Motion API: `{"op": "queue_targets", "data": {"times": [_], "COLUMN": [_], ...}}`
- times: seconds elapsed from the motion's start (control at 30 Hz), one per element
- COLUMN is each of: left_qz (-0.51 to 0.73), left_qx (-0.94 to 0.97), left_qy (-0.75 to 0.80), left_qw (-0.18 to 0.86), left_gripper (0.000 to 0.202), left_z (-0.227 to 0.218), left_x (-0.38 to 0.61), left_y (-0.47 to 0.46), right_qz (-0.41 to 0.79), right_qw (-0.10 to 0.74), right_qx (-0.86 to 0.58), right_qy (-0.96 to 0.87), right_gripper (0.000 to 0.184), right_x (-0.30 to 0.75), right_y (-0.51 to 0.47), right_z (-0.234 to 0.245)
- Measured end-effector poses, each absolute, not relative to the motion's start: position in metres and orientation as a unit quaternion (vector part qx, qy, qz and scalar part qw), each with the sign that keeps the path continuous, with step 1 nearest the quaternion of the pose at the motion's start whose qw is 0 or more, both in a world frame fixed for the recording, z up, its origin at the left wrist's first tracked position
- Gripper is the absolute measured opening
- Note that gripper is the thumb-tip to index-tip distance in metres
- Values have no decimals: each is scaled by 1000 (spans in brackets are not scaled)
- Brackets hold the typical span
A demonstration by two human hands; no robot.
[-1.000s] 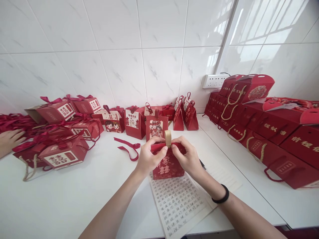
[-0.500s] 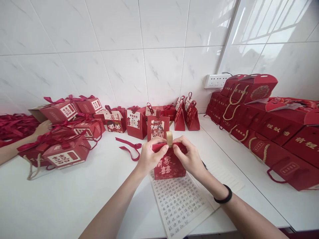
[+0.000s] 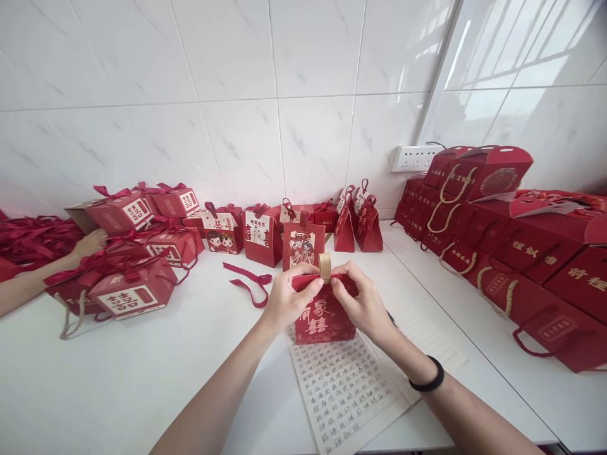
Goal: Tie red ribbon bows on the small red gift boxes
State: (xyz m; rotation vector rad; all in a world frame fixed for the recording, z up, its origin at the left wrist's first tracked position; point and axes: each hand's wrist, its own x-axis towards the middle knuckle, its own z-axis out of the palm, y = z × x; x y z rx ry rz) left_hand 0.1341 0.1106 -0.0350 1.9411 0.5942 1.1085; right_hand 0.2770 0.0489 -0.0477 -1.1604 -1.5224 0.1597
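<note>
Both my hands pinch the top edge of a small red gift box (image 3: 325,319) with white lettering. My left hand (image 3: 291,297) grips its upper left side, and my right hand (image 3: 358,297) its upper right side. Between my thumbs a gold ribbon loop (image 3: 325,265) stands up from the top. The box rests upright on an open notebook (image 3: 348,398) filled with handwriting. Directly behind it is another red box (image 3: 303,243) with printed figures. A loose dark red ribbon (image 3: 249,281) lies on the table left of my hands.
Several finished red boxes with bows (image 3: 130,297) stand at left, where another person's hand (image 3: 90,243) reaches in by a ribbon heap (image 3: 40,240). More small boxes (image 3: 263,234) line the wall. Stacked red boxes (image 3: 502,253) fill the right, below a power strip (image 3: 415,158).
The view has shifted slightly, so everything sits a little farther right and lower. My hands keep the same hold on the box.
</note>
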Motion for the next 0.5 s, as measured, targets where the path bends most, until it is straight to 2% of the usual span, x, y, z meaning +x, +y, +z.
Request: {"op": "queue_targets", "data": {"times": [0.2, 0.37, 0.5], "left_qz": [456, 469, 497], "left_qx": [735, 731, 715], "left_qy": [241, 273, 295], "left_qw": [441, 414, 393], "left_gripper": [18, 19, 15], "left_z": [-39, -37, -10], "left_x": [135, 139, 137], "left_y": [109, 111, 112], "right_qz": [40, 36, 51], "right_qw": [582, 586, 646], "right_qx": [-476, -459, -422], "right_qy": [-657, -667, -635], "right_gripper": [13, 43, 48], "right_x": [277, 289, 305], "right_y": [50, 51, 52], "right_z": [-56, -65, -67]}}
